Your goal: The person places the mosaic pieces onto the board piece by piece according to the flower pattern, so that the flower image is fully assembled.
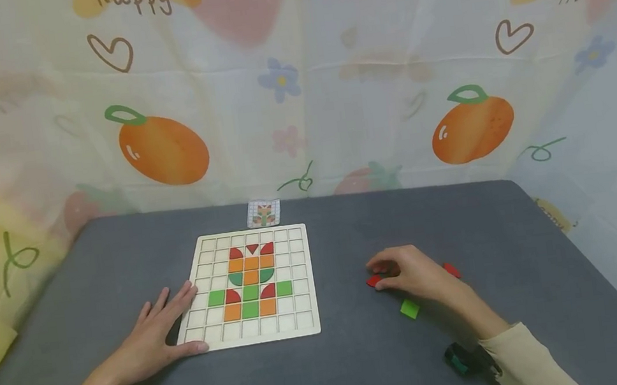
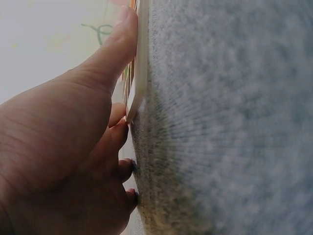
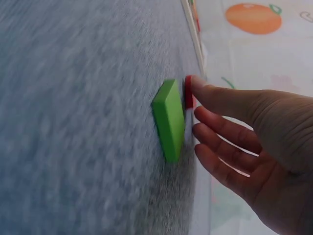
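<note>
A white gridded board (image 1: 307, 308) lies on the table, with red, orange and green tiles set in its squares as a flower-like pattern. My left hand (image 1: 150, 340) rests at its left edge, fingers spread and thumb on the near corner; the left wrist view shows the thumb (image 2: 115, 46) along the board's rim. To the right of the board, my right hand (image 1: 413, 273) pinches a red tile (image 1: 374, 281) at the table surface; the index fingertip's contact is hidden in the right wrist view. A bright green square tile (image 3: 169, 120) lies just beside this hand.
A small pattern card (image 1: 263, 213) sits behind the board, showing a similar figure. Another red tile (image 1: 451, 270) lies partly behind the right wrist. The grey table (image 1: 353, 367) ends at a fruit-printed cloth (image 1: 362, 115).
</note>
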Motion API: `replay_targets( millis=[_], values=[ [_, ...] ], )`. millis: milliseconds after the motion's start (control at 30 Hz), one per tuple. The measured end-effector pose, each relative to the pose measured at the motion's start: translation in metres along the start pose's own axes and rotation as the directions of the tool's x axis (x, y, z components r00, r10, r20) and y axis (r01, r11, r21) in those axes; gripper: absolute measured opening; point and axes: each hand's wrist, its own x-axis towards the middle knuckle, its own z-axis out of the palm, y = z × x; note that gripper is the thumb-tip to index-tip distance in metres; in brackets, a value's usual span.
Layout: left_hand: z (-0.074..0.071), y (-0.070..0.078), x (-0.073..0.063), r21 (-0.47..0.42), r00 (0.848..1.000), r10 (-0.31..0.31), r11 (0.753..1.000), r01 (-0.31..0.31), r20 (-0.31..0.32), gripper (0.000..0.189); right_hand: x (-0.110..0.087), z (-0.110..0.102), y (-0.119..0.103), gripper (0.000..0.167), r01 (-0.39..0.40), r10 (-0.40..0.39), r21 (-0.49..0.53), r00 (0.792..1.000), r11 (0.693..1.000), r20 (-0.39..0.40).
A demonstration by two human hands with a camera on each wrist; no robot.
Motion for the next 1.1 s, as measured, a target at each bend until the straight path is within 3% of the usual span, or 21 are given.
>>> replay_targets(
  millis=[533, 800, 1100],
  values=[
    [0.0, 0.0, 0.0, -0.004, 1.0, 0.006, 1.0, -0.006, -0.009, 0.105, 0.002, 0.005, -0.004, 0.03, -0.005, 0.005, 0.05, 1.0, 0.999, 0.005],
    [0.001, -0.002, -0.001, 0.0, 1.0, 0.0, 1.0, 0.0, -0.01, 0.105, 0.01, 0.009, -0.007, 0.029, 0.015, -0.016, 0.023, 1.0, 1.0, 0.016],
    [0.001, 0.0, 0.001, 0.007, 1.0, -0.019, 1.0, 0.019, -0.007, 0.107, 0.014, 0.01, -0.008, 0.026, 0.053, -0.052, 0.075, 0.998, 0.996, -0.023]
  ],
)
